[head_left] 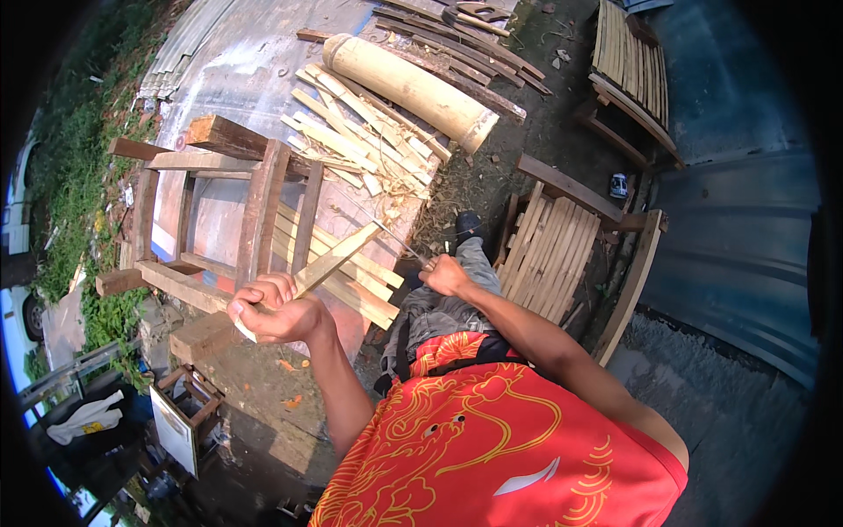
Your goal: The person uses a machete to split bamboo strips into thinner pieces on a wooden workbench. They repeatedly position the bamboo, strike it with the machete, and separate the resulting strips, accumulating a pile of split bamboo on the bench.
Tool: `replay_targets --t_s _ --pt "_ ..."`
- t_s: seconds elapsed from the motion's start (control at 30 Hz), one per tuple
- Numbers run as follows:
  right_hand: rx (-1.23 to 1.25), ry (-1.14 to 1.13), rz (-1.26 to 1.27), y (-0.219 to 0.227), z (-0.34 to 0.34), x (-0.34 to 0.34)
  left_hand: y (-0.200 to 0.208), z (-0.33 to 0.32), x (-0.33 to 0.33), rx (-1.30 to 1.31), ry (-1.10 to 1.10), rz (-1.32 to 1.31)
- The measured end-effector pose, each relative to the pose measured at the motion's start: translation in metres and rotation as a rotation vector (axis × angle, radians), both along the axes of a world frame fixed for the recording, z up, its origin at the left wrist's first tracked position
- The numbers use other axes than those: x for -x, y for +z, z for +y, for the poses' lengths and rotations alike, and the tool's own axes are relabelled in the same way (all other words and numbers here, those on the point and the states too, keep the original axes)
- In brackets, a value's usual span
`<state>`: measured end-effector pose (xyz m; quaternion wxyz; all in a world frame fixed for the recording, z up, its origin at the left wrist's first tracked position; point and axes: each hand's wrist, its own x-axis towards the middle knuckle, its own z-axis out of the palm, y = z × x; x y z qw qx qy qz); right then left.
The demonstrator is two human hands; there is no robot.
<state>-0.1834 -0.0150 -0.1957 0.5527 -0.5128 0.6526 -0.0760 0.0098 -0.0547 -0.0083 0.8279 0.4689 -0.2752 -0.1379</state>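
My left hand [277,307] is closed around a bamboo strip [335,259], which slants up to the right from the fist. Lower on my right, my right hand [446,275] is closed on the grip of a long, thin-bladed knife [399,240]; its handle is mostly hidden by the fingers. The blade, seen nearly edge-on, reaches up and left past the far end of the strip. There the two overlap in view, and I cannot tell whether they touch. Beneath the held strip lie several pale split bamboo strips [364,290].
A wooden frame [263,211] stands at left beside more split bamboo and shavings [369,140]. Beyond lies a thick bamboo pole [408,92] with dark wood pieces [474,44]. At right are a slatted bamboo seat [553,250], another slatted piece [630,66] and a blue metal wall [738,237].
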Motion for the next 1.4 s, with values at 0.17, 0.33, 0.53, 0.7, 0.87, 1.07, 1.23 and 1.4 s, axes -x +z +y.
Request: replay_targets --t_s 0.17,0.33,0.53,0.7,0.87,1.07,1.23,1.4 --pt "0.074 0.105 -0.093 0.006 0.000 0.010 0.000 -0.002 -0.001 -0.001 0.005 -0.003" --pt "0.200 0.162 -0.192 0.011 0.015 -0.010 0.000 -0.003 0.001 0.005 0.019 0.012" --pt "-0.069 0.052 0.014 -0.087 -0.019 0.024 -0.001 -0.001 0.003 -0.002 0.012 -0.009" --pt "-0.506 -0.204 -0.596 -0.070 -0.010 0.024 -0.003 0.001 0.000 0.042 -0.074 0.061" --pt "0.088 0.104 -0.317 0.013 -0.001 0.003 -0.002 0.005 0.007 -0.008 -0.044 -0.030" --pt "0.244 0.141 -0.053 -0.016 -0.004 -0.001 0.001 0.005 0.017 0.011 -0.086 0.016" --pt "0.046 0.075 0.134 -0.094 -0.027 0.026 -0.007 0.009 0.001 -0.007 -0.052 -0.031" --pt "-0.547 -0.254 -0.652 -0.090 -0.015 0.023 -0.013 0.012 -0.014 0.067 -0.156 -0.004"
